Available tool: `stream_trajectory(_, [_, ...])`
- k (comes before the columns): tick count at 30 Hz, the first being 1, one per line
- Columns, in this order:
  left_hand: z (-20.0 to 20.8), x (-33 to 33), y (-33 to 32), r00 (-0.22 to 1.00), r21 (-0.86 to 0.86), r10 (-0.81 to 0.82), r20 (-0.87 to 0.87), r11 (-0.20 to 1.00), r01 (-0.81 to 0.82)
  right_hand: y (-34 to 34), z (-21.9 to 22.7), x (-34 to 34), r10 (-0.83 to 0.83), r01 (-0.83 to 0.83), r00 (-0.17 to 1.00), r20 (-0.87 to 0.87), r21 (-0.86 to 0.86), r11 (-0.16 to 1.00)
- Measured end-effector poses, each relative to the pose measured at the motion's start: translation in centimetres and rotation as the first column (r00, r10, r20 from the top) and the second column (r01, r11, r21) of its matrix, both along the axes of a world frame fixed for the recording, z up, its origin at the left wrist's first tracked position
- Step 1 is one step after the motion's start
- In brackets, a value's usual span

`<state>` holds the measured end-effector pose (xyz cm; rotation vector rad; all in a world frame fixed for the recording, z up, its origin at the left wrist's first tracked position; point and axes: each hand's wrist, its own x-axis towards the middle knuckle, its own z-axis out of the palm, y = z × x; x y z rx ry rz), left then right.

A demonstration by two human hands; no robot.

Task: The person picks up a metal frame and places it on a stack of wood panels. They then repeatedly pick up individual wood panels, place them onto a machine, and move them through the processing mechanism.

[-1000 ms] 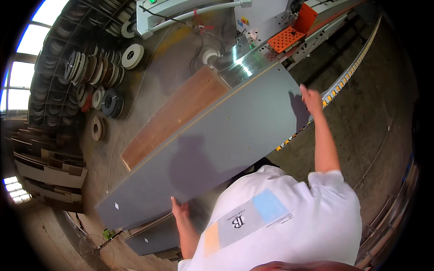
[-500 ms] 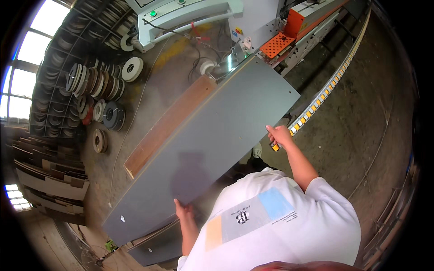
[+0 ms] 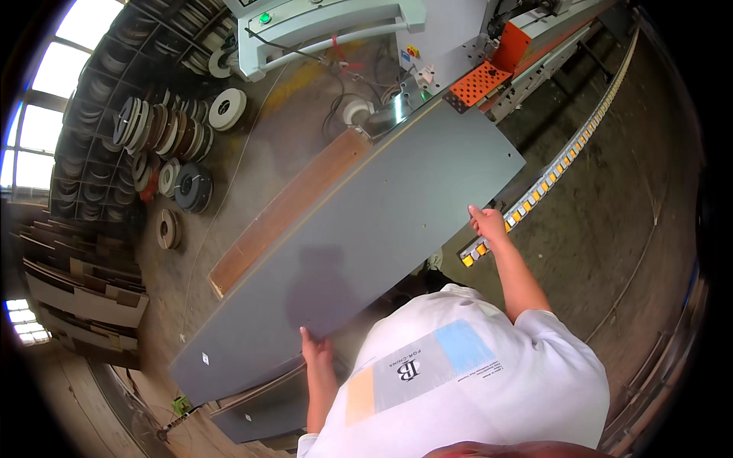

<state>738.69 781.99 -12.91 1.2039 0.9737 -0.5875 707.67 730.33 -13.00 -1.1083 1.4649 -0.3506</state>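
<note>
A long grey panel point(image 3: 351, 229) lies slantwise in front of me, from lower left up to the machine at far right. My left hand point(image 3: 318, 357) is closed on its near edge, thumb on top and fingers mostly hidden beneath. Farther along that same edge, my right hand point(image 3: 489, 224) grips the panel with the thumb uppermost. Along the panel's far side runs a narrow brown wooden board point(image 3: 294, 210). The panel's far right end sits against the machine by an orange perforated plate point(image 3: 478, 85).
A track of yellow and white rollers point(image 3: 550, 179) curves away on the right. Another grey panel point(image 3: 267, 408) lies low beneath the first. Rolls of edge banding point(image 3: 164, 130) stand at left, near stacked boards point(image 3: 80, 294). A pale machine frame with a bar point(image 3: 328, 46) stands at the back.
The grey panel has slid slightly toward the far right, along the machine. Both my hands have moved with it, still gripping its near edge. The view has shifted a little.
</note>
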Motion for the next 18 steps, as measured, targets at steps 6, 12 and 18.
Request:
stream_trajectory(6, [-0.2, -1.2, -4.1, 0.993, -0.041, -0.116, -0.007, 0.992, 0.115, -4.5, 0.5, -1.5, -0.070, 0.069, 0.997, -0.020, -0.030, 0.997])
stream_trajectory(12, [-1.2, -2.3, -7.5, 0.984, -0.023, -0.174, -0.034, 0.985, 0.174, -8.7, -0.2, -3.7, -0.097, 0.096, 0.995, -0.028, -0.056, 0.994])
stream_trajectory(18, [-0.1, -4.4, -11.6, 0.983, -0.118, -0.159, -0.091, 0.982, 0.148, -12.5, -0.3, -5.9, -0.105, 0.102, 0.994, -0.033, -0.073, 0.992])
